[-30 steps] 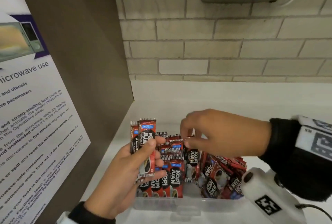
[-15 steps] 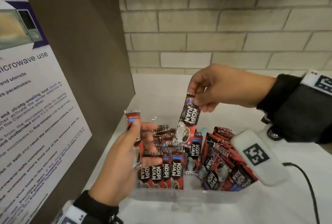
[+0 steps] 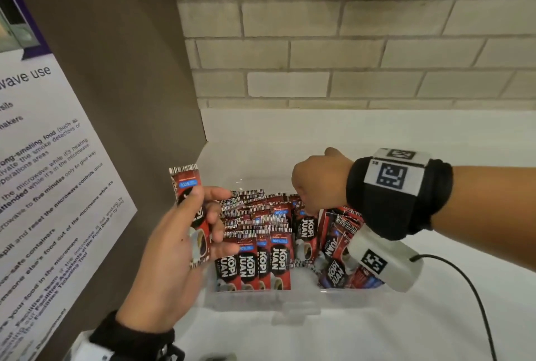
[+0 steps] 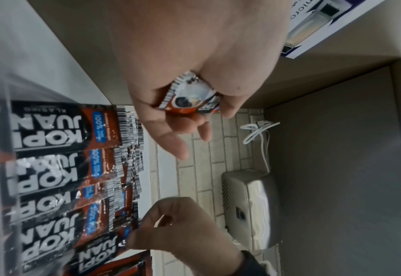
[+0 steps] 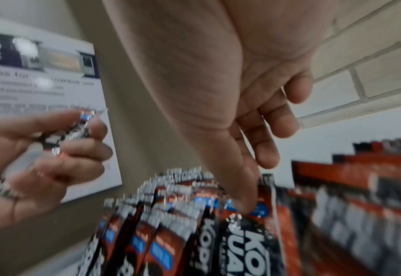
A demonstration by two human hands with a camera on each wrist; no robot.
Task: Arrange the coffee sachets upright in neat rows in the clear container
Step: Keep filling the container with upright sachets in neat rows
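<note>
Sachet (image 3: 307,232), lifted half a second ago, now stands in the clear container (image 3: 246,301), right hand (image 3: 319,183) pinching its top; left hand (image 3: 174,247) holds spare sachets (image 3: 188,195).

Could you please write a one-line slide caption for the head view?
Left hand holds a spare sachet while the right hand seats another sachet upright in the clear container.

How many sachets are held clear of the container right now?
1 shows: the held sachet in the left hand, at the left edge of the clear container. Another may hide behind it. The right hand pinches a standing sachet inside.
</note>
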